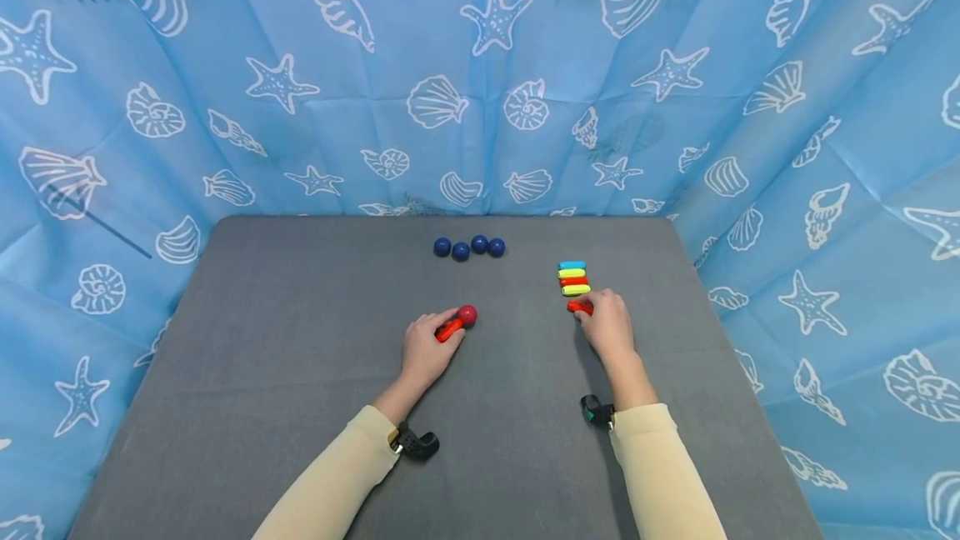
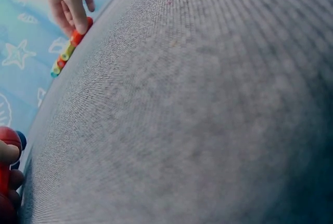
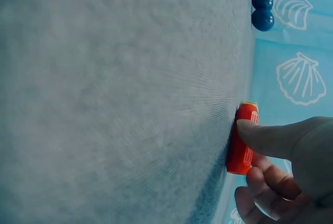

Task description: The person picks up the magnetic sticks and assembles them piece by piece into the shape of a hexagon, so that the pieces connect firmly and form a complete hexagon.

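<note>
In the head view my left hand (image 1: 426, 348) grips a short red cylinder (image 1: 450, 330), with a red ball (image 1: 467, 315) at its fingertips. A darker red rounded surface (image 2: 6, 211) shows under the fingers in the left wrist view; what it is I cannot tell. Between thumb and fingers, my right hand (image 1: 606, 322) pinches a second red cylinder (image 3: 242, 140) with pale printed lines, low over the grey surface. Just beyond that hand lies a row of like cylinders: a blue one (image 1: 572, 266), a yellow-green one (image 1: 572, 273), a red one (image 1: 573, 281) and another yellow-green one (image 1: 576, 290).
Several dark blue balls (image 1: 461, 252) sit in a loose row near the far edge of the grey cloth-covered table (image 1: 315, 298). A blue curtain (image 1: 420, 40) with white shells and starfish hangs behind it and along both sides. Black straps (image 1: 417, 443) circle both wrists.
</note>
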The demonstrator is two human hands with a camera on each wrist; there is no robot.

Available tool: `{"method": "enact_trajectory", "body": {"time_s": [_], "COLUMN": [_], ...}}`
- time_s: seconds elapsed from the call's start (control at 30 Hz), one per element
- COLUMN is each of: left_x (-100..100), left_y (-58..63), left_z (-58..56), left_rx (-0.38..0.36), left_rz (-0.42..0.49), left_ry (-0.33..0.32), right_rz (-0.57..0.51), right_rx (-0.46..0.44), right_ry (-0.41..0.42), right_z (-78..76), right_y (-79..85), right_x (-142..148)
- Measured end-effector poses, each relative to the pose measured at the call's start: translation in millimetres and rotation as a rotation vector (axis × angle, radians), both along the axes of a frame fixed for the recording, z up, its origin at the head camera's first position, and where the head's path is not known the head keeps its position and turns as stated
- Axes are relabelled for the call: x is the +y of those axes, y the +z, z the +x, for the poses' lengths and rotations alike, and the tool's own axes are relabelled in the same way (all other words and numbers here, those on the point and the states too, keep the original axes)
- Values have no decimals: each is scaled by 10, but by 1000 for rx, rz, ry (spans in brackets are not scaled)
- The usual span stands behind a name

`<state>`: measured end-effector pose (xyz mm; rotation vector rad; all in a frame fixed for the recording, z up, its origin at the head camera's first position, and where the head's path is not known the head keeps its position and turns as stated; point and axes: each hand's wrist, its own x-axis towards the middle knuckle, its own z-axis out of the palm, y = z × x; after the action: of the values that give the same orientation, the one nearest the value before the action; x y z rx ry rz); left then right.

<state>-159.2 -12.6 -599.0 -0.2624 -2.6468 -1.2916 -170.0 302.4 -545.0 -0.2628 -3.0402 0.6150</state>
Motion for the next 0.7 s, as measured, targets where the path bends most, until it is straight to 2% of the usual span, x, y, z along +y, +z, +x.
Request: {"method": "enact_trajectory", "body": {"time_s": [0.13, 0.2, 0.47, 0.7], "left_x": [7, 7, 9, 21], "left_y": [-4, -3, 3, 17], "left_z": [2, 7, 15, 11], "left_rx": [6, 8, -8, -13], "left_rz": [10, 18, 13, 14], "left_ry": [3, 3, -4, 13], "right_rz": [-7, -47, -250, -263], "right_rx": [-3, 8, 63, 53], "right_ry": [2, 14, 160, 225], "right_z": [68, 106, 205, 175], "right_y": [6, 14, 88, 50], "right_x": [-69, -151, -624, -959]}}
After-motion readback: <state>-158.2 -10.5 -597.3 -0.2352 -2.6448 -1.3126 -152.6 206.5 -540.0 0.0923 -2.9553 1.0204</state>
